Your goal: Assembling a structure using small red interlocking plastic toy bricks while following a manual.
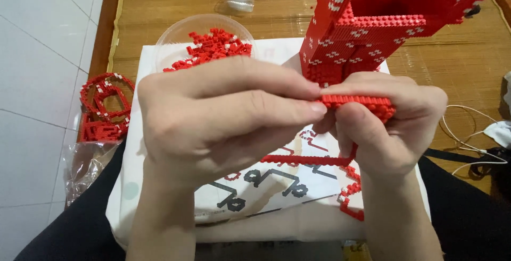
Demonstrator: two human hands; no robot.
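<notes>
Both hands meet at the centre of the view over a white printed sheet (pixel 266 192). My right hand (pixel 388 128) grips a thin red frame of tiny building bricks (pixel 357 102); one edge shows above the thumb, another strip (pixel 308 160) runs below the palm. My left hand (pixel 223 117) pinches the frame's left end with fingers and thumb. Just behind the hands rises a large red brick model with white dotted patterns (pixel 367 21).
A clear plastic bowl (pixel 181 32) of loose red bricks stands at the back left. Red brick frames (pixel 104 106) lie on the floor at left, beside a clear plastic bag (pixel 85 170). A white cable (pixel 468 133) trails at right on the woven mat (pixel 170 0).
</notes>
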